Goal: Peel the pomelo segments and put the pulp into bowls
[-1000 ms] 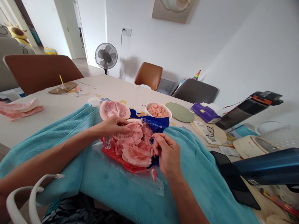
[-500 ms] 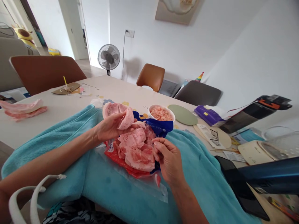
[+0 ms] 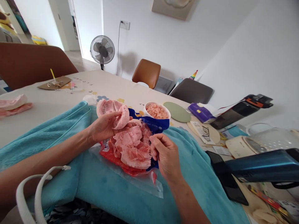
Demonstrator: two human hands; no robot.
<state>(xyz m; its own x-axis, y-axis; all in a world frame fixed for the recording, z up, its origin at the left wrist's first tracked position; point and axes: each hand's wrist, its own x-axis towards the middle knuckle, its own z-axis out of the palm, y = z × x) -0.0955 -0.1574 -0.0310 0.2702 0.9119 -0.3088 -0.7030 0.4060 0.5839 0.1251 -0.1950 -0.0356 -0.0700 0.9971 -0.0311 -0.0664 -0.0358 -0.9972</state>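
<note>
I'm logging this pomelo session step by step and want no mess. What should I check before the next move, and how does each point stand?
1. Left hand grips the pomelo piece: ok, fingers curl under it, lifted above the pile.
2. Right hand has something pinched: cannot tell, fingers curl at the pile's edge.
3. Pomelo pile sits on the plastic bag, not the towel: ok.
4. Bowl upright just beyond the pile: ok, it holds pink flesh.
5. Phone apart from the fruit: ok, it lies to the right.
</note>
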